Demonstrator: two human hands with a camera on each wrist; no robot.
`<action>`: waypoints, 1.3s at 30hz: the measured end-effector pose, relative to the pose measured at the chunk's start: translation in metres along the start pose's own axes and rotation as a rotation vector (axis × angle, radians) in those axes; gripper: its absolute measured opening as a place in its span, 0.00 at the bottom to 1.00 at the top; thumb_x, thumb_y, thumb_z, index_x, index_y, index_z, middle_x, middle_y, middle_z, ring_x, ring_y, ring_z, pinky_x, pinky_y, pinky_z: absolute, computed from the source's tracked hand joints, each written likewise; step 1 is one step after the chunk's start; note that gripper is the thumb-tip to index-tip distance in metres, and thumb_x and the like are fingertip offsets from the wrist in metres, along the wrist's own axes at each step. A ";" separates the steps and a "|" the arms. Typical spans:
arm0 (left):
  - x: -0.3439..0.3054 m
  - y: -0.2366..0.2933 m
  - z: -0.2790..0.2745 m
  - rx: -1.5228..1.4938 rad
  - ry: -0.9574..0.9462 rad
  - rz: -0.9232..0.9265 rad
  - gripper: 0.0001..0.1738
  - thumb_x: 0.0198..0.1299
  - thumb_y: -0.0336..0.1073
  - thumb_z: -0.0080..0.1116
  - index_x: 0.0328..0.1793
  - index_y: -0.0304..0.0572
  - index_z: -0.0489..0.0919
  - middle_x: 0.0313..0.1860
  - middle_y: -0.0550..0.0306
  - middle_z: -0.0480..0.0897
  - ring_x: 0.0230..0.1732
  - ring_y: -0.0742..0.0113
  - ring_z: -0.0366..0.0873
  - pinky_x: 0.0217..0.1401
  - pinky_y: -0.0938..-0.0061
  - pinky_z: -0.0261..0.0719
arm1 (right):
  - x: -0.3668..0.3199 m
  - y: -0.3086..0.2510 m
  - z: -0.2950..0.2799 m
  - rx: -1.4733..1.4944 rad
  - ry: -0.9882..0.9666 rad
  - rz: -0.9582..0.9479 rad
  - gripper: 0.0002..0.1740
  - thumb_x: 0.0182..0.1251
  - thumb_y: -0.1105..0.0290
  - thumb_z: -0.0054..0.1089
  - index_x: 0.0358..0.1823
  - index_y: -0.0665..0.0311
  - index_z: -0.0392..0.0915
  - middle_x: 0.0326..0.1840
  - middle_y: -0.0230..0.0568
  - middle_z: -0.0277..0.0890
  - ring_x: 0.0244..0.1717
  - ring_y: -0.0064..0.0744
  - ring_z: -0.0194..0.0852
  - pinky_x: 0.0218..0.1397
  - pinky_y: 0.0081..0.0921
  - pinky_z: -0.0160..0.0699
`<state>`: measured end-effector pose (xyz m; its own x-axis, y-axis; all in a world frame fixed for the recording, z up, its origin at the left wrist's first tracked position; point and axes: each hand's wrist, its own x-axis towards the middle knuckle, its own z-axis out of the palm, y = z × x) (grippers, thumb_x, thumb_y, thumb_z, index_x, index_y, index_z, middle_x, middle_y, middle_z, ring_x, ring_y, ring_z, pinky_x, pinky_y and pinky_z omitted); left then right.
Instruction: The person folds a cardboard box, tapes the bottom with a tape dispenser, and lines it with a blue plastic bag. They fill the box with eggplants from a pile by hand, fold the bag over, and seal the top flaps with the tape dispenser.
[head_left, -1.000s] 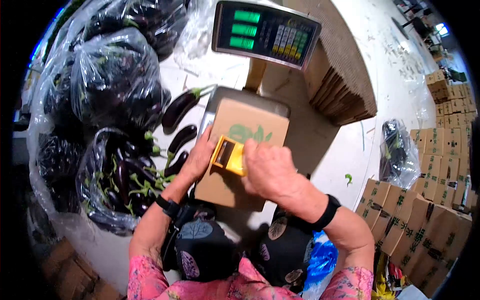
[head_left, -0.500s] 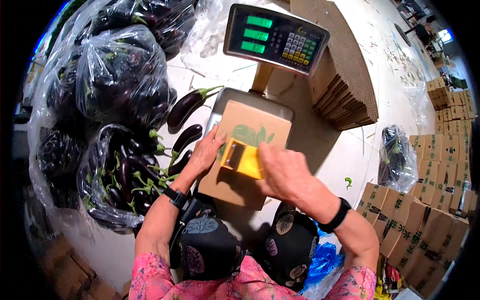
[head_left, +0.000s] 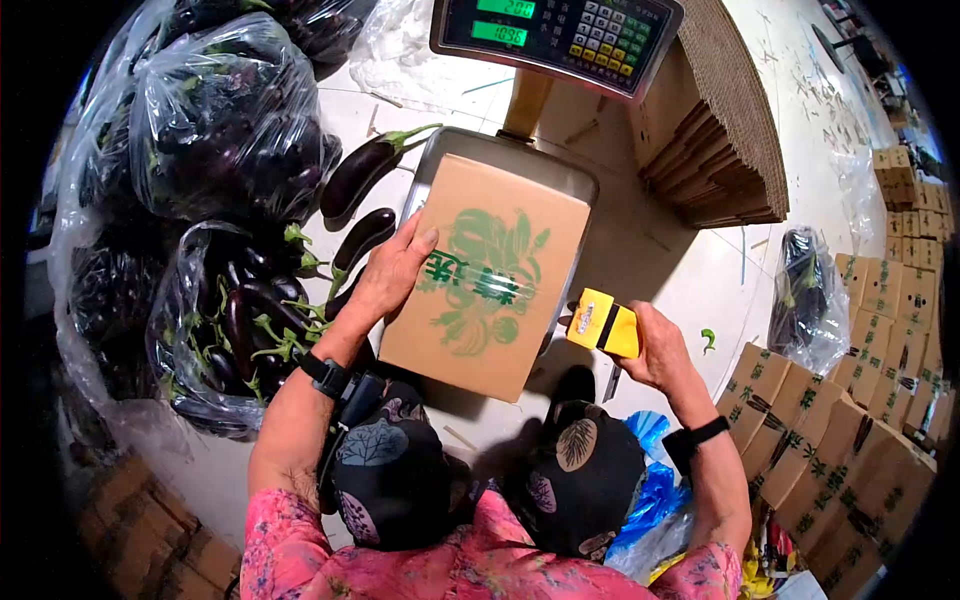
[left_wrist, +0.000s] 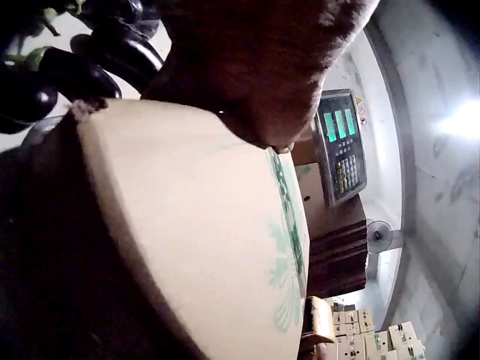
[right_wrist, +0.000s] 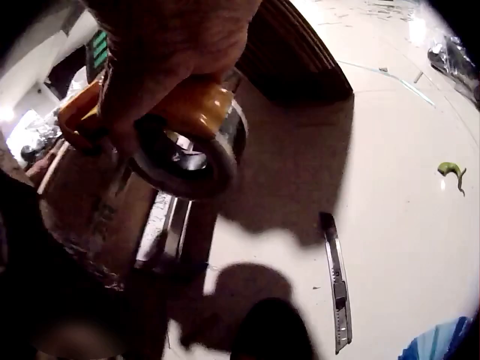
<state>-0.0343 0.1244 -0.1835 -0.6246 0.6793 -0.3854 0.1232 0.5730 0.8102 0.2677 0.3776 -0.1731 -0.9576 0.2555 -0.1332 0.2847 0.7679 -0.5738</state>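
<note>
A closed cardboard box point(head_left: 480, 290) with green print lies on the scale's metal platform point(head_left: 572, 180); clear tape shines across the print. My left hand point(head_left: 388, 275) rests along the box's left edge, thumb on top; the left wrist view shows that hand point(left_wrist: 262, 67) dark above the box point(left_wrist: 202, 217). Off the box's right side, my right hand point(head_left: 660, 345) grips a yellow tape dispenser point(head_left: 603, 324). In the right wrist view the hand point(right_wrist: 176, 52) is curled over the dispenser, whose tape roll point(right_wrist: 232, 139) shows below.
Bagged eggplants point(head_left: 225, 130) and loose ones point(head_left: 360, 175) lie at the left. Behind stands the scale display point(head_left: 560, 40), with flattened cardboard point(head_left: 700, 120) beside it. Packed boxes point(head_left: 830, 430) are stacked at the right. A box cutter point(right_wrist: 337, 289) lies on the floor.
My right hand has moved right with the dispenser, off the box top, uncovering the printed face and its tape. My left hand still holds the box's left edge.
</note>
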 end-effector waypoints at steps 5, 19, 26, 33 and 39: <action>0.006 -0.017 0.005 -0.201 -0.045 -0.074 0.36 0.71 0.61 0.42 0.74 0.41 0.67 0.56 0.44 0.82 0.56 0.56 0.79 0.60 0.68 0.73 | 0.026 0.019 0.049 0.145 0.060 -0.033 0.28 0.46 0.70 0.72 0.48 0.67 0.68 0.38 0.55 0.74 0.42 0.60 0.76 0.43 0.42 0.77; 0.031 -0.025 0.049 -0.872 -0.370 -0.325 0.36 0.74 0.60 0.41 0.72 0.36 0.68 0.59 0.51 0.80 0.53 0.68 0.80 0.52 0.71 0.82 | 0.023 -0.109 -0.064 -0.235 0.001 0.079 0.26 0.45 0.63 0.73 0.39 0.66 0.68 0.32 0.50 0.74 0.32 0.53 0.78 0.33 0.40 0.76; 0.006 0.010 0.039 -0.297 -0.132 0.083 0.42 0.74 0.62 0.36 0.80 0.34 0.53 0.72 0.45 0.67 0.71 0.62 0.65 0.73 0.71 0.62 | 0.060 -0.156 -0.059 -0.226 0.076 0.019 0.23 0.46 0.64 0.70 0.37 0.66 0.68 0.30 0.52 0.77 0.30 0.53 0.81 0.30 0.43 0.79; -0.005 0.042 0.016 0.006 -0.092 0.135 0.42 0.72 0.62 0.38 0.78 0.35 0.56 0.63 0.29 0.74 0.66 0.39 0.72 0.67 0.61 0.70 | 0.079 -0.177 -0.060 -0.231 -0.023 0.095 0.22 0.48 0.65 0.71 0.38 0.68 0.69 0.32 0.56 0.80 0.33 0.55 0.83 0.33 0.45 0.82; 0.009 0.006 -0.006 0.187 -0.059 0.276 0.28 0.73 0.58 0.41 0.70 0.53 0.69 0.48 0.41 0.84 0.49 0.37 0.82 0.50 0.57 0.81 | 0.109 -0.189 -0.052 -0.204 -0.091 -0.037 0.25 0.51 0.64 0.68 0.45 0.69 0.68 0.32 0.57 0.79 0.33 0.57 0.81 0.35 0.46 0.80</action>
<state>-0.0436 0.1307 -0.1796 -0.5028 0.8429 -0.1919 0.4242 0.4340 0.7948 0.1115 0.2909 -0.0367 -0.9650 0.1784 -0.1925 0.2437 0.8811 -0.4054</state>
